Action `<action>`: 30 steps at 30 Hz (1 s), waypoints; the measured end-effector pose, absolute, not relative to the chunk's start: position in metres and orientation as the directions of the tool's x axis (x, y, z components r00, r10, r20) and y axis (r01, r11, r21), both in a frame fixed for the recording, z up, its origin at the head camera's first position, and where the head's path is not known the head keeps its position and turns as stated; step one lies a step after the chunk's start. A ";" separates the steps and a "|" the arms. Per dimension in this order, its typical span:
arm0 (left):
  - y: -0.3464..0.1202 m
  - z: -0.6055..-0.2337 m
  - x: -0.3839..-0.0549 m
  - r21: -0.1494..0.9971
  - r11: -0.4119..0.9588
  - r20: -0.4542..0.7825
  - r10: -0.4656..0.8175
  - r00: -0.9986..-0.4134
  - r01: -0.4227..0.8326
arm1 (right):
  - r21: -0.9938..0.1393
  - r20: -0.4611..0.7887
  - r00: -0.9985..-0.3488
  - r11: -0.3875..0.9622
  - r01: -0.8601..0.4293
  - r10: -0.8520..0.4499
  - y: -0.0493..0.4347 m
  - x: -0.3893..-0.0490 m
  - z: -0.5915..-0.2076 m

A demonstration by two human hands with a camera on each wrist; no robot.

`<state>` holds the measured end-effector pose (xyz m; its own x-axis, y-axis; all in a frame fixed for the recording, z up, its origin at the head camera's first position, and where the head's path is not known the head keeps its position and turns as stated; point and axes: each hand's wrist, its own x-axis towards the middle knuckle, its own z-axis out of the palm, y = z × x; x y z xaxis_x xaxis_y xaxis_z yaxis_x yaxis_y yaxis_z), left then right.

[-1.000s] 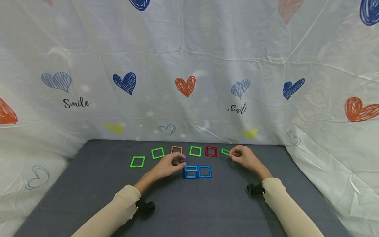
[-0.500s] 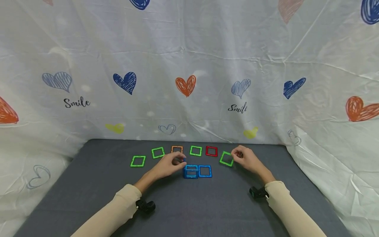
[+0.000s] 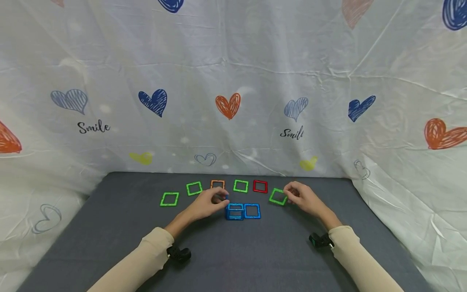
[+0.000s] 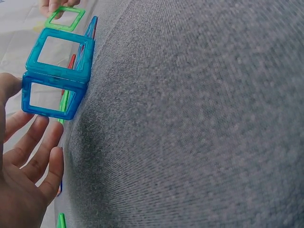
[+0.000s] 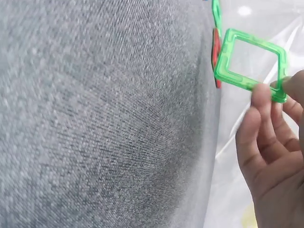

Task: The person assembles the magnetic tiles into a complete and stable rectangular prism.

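In the head view, my left hand (image 3: 206, 205) is at a small box of blue magnetic tiles (image 4: 54, 74) on the dark cloth. Its thumb and fingertips pinch an edge of the box, as the left wrist view shows. Against the box's right side lies a flat blue tile (image 3: 259, 211). My right hand (image 3: 306, 198) pinches a green square magnetic tile (image 5: 256, 40) by one corner between thumb and fingers. That tile is held up off the cloth, its open frame tilted, to the right of the blue tiles.
Behind the box is a row of loose square tiles: a red tile (image 3: 260, 192), a green tile (image 3: 240, 191) and an orange tile (image 3: 217, 181) partly behind my left hand. Two more green tiles lie farther left. A white curtain (image 3: 189, 134) with printed hearts hangs behind the table.
The green tile in my right hand has turned from nearly edge-on to showing its whole square, and the right hand has come slightly nearer. My left hand stays in place at the blue box.
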<state>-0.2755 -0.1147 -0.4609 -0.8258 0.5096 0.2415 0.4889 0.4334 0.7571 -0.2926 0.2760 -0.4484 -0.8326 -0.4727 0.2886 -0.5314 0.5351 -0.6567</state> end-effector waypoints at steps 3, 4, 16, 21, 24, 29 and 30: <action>-0.115 -0.461 -0.276 0.756 0.432 0.244 0.510 -0.825 0.491 | -0.702 0.243 -0.839 0.509 -0.498 -0.487 0.275 -0.290 -0.446; -0.115 -0.462 -0.276 0.756 0.432 0.245 0.510 -0.824 0.492 | -0.710 0.236 -0.837 0.500 -0.495 -0.493 0.274 -0.289 -0.446; -0.115 -0.464 -0.277 0.764 0.416 0.250 0.514 -0.820 0.493 | -0.785 0.259 -0.801 0.365 -0.500 -0.540 0.273 -0.283 -0.448; -0.115 -0.463 -0.276 0.763 0.417 0.248 0.516 -0.820 0.494 | -0.808 0.315 -0.771 0.269 -0.523 -0.553 0.274 -0.282 -0.451; -0.115 -0.463 -0.276 0.762 0.421 0.247 0.514 -0.821 0.492 | -0.829 0.325 -0.770 0.226 -0.511 -0.549 0.274 -0.280 -0.453; -0.115 -0.462 -0.276 0.762 0.423 0.244 0.514 -0.822 0.491 | -0.851 0.327 -0.760 0.175 -0.495 -0.562 0.273 -0.277 -0.458; -0.115 -0.462 -0.276 0.762 0.423 0.244 0.513 -0.823 0.490 | -0.854 0.326 -0.758 0.168 -0.492 -0.564 0.273 -0.277 -0.459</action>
<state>-0.2758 -0.1153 -0.4622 -0.8229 0.5128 0.2444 0.4901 0.4233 0.7620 -0.2769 0.2728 -0.4595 -0.7585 -0.5643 0.3259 -0.4921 0.1680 -0.8542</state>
